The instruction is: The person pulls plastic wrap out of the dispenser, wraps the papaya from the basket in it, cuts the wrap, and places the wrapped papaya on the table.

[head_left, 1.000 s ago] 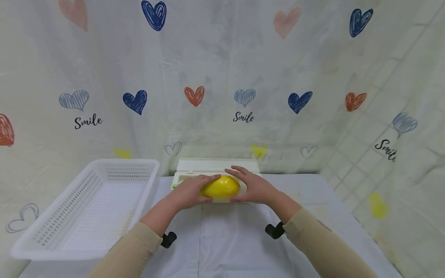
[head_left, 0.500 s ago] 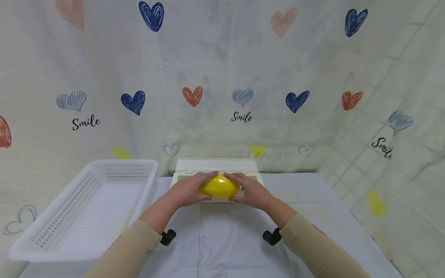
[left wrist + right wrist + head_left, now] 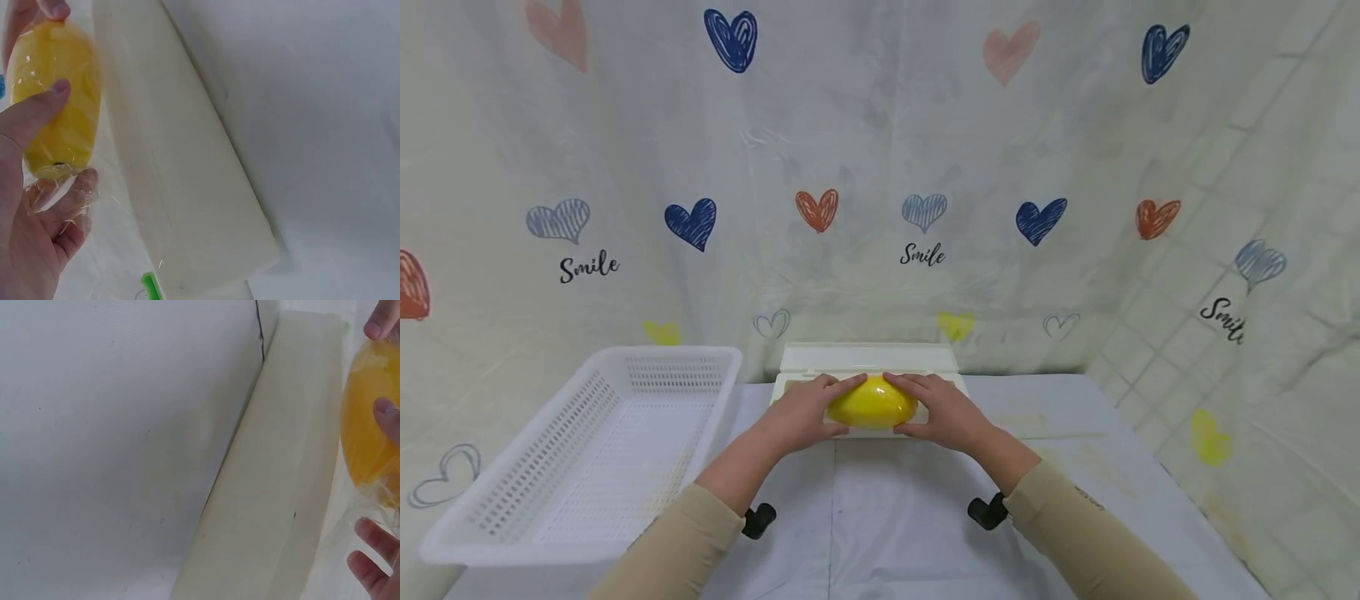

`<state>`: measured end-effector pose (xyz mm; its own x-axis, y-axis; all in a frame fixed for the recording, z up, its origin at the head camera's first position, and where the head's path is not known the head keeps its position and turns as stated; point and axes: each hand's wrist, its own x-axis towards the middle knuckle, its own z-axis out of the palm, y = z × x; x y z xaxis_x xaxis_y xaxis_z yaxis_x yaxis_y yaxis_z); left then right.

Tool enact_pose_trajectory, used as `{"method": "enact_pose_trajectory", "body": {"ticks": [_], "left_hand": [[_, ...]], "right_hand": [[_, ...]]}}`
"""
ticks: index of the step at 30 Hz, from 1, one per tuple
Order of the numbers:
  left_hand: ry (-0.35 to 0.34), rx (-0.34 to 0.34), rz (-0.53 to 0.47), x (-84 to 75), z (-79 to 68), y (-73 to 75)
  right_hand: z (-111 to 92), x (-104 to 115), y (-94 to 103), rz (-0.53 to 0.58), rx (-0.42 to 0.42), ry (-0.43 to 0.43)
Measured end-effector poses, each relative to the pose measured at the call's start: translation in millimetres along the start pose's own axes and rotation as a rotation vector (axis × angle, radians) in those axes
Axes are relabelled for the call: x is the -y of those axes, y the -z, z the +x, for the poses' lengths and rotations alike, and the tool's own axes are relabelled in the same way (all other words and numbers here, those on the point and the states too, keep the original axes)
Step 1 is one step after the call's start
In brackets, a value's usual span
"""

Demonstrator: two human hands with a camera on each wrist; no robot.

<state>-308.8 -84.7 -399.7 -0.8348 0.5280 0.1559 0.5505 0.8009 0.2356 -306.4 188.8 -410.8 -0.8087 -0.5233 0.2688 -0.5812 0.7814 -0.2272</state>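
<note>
A yellow fruit (image 3: 872,404), wrapped in clear plastic film (image 3: 59,190), is held up between both hands over a white box (image 3: 868,357) with a raised lid. My left hand (image 3: 800,410) grips its left end, thumb on the near side and fingers over the far side. At the opposite end, my right hand (image 3: 951,414) holds it the same way. Loose, crinkled film bunches at the fruit's ends in both wrist views. A dark spot shows on the left end in the left wrist view. The fruit hides part of the box's inside.
To the left stands a white perforated plastic basket (image 3: 722,433). A white cloth (image 3: 895,525) covers the table. Behind it hangs a curtain (image 3: 865,125) printed with hearts. A small green part (image 3: 150,285) sits at the box's end.
My right hand's raised fingers have come down onto the fruit's upper side. Over the last half second both hands and the fruit stay nearly in place.
</note>
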Motion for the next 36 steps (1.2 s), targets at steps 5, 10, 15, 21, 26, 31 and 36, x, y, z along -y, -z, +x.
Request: {"method": "enact_pose_trajectory", "body": {"ticks": [5,10,15,21,26,31,36], "left_hand": [[0.019,-0.011,-0.042,-0.4,-1.3,1.7],[0.004,-0.055,-0.067,1.4,-1.3,3.4],[-0.009,-0.095,-0.071,0.5,-0.4,9.3],[-0.017,-0.091,-0.068,-2.7,1.7,19.0],[-0.004,-0.08,-0.089,-3.7,4.2,29.1],[-0.007,-0.08,-0.116,-1.9,10.1,37.2],[-0.014,-0.074,-0.129,0.1,16.5,46.4]], "right_hand": [[-2.9,3.1,1.2,0.042,-0.007,-0.033],[-4.3,4.8,1.4,0.103,-0.048,-0.045],[-2.4,5.9,6.6,0.129,-0.08,-0.035],[1.0,3.7,16.1,0.145,-0.05,-0.035],[7.1,2.8,26.6,0.177,-0.017,-0.04],[16.4,1.4,37.5,0.195,0.014,-0.059],[25.4,1.6,48.5,0.191,0.028,-0.052]]}}
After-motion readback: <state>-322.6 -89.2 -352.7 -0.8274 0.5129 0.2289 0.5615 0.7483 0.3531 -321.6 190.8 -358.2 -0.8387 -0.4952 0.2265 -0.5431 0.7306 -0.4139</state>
